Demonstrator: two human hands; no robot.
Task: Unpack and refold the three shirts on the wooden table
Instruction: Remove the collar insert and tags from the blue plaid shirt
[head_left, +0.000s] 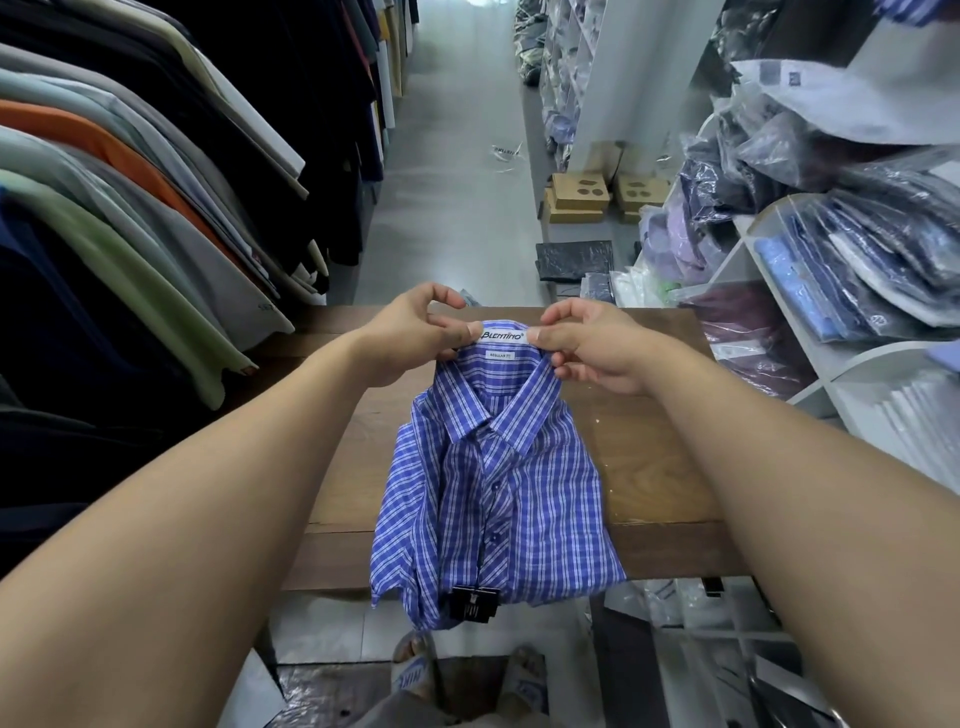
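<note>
Both hands, left and right, pinch the blue plaid shirt's collar on the desk; we judge unfolding comes next.

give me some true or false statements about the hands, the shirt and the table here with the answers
1. The left hand and the right hand both pinch the blue checked shirt at its collar. True.
2. The shirt is sealed in a plastic bag. False: it lies bare, out of any bag.
3. The shirt's lower edge hangs over the near edge of the wooden table. True.
4. The shirt lies with its buttoned front facing down. False: the collar and button row face up.
5. A black tag hangs at the shirt's lower edge. True.
</note>
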